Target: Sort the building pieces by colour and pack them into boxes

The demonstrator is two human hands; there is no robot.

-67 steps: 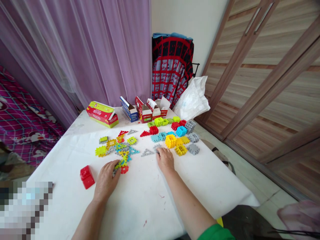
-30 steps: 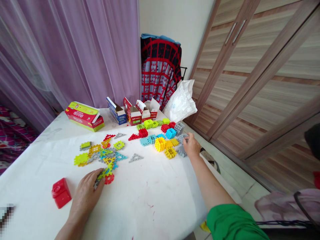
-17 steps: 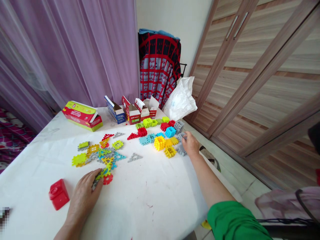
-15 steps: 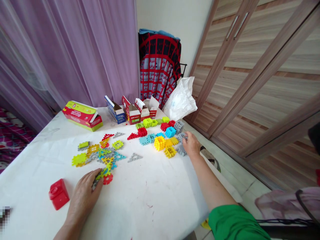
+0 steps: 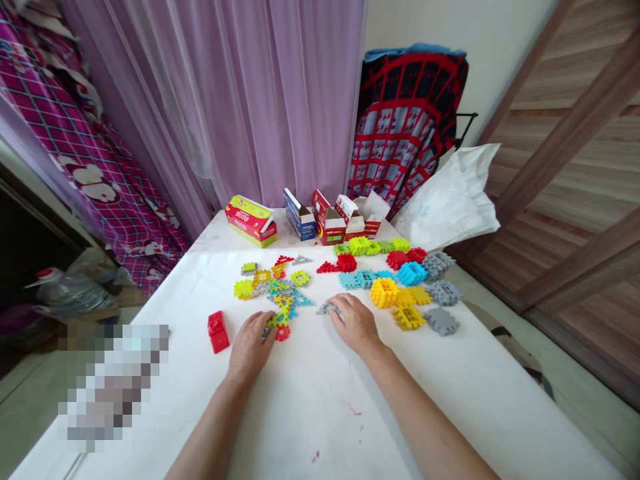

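Loose plastic interlocking building pieces lie in a mixed pile (image 5: 283, 290) on the white-covered table. At its near edge my left hand (image 5: 253, 347) has its fingers curled around a grey piece (image 5: 267, 331), mostly hidden, beside a yellow-green piece (image 5: 278, 319) and a red round piece (image 5: 283, 333). Between the pile and the sorted groups, my right hand (image 5: 356, 325) has thumb and fingers closed on the edge of a grey triangular piece (image 5: 323, 309). To the right sit pieces grouped by colour: yellow (image 5: 385, 293), blue (image 5: 413, 274), red (image 5: 347, 263), green (image 5: 361, 246) and grey (image 5: 443, 321).
A red block-shaped object (image 5: 218, 332) stands left of my left hand. Along the back are a red-and-green box (image 5: 250, 223), a blue box (image 5: 300, 223), a red box (image 5: 330, 230) and a white plastic bag (image 5: 445, 203). Curtains hang behind the table.
My right hand has moved left from the grey group to the grey triangular piece. My left hand stays at the pile's near edge. The view has turned left.
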